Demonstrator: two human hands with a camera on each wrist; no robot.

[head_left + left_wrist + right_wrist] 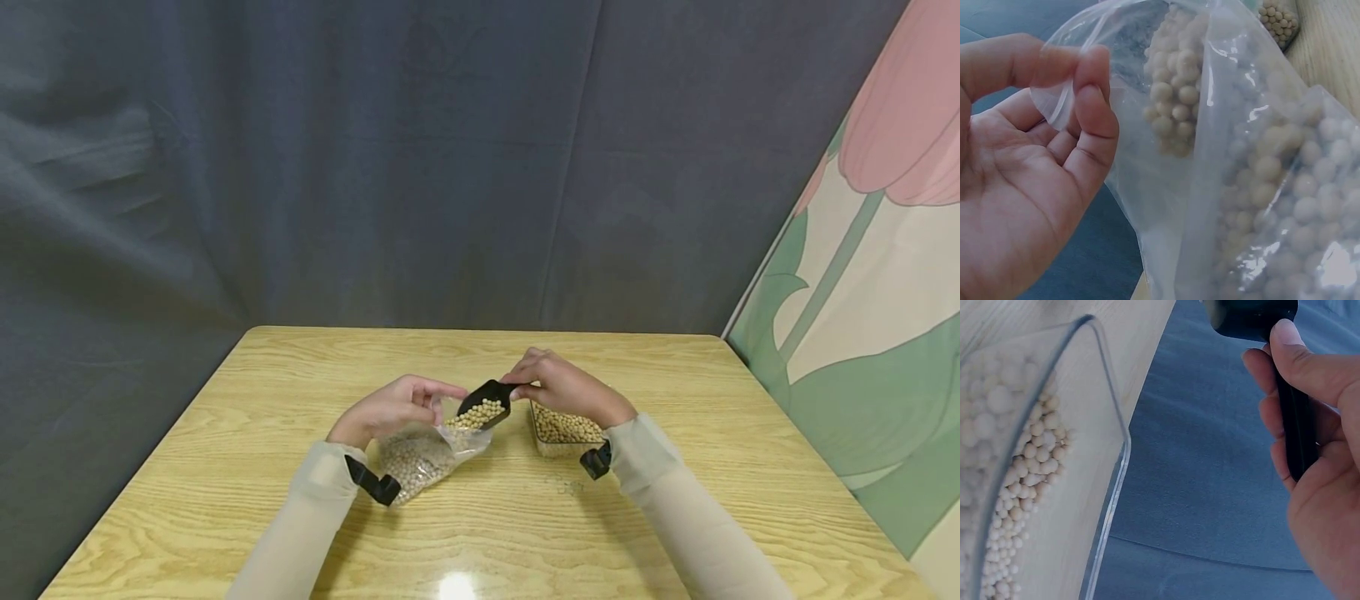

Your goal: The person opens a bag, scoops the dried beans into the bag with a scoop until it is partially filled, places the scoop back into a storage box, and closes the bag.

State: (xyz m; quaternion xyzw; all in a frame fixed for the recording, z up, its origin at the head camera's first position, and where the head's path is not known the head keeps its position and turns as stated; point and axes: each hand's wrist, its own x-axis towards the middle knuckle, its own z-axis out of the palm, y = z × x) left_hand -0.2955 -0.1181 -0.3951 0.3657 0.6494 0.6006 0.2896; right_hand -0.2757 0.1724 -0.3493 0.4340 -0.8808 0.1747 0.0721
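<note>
My left hand pinches the rim of a clear plastic bag that holds many round, pale beans. In the left wrist view the thumb and fingers grip the bag's edge. A black scoop tilts into the bag's mouth, loaded with yellowish beans. My right hand grips the scoop by its handle, fingers curled round it and thumb on top. Through the plastic, the scoop's beans show inside the opening in the left wrist view.
A clear rectangular container of beans stands under and beside the right forearm; its rim shows close up in the right wrist view. The wooden table ends at a dark curtain. A flower-patterned wall hanging is at the right.
</note>
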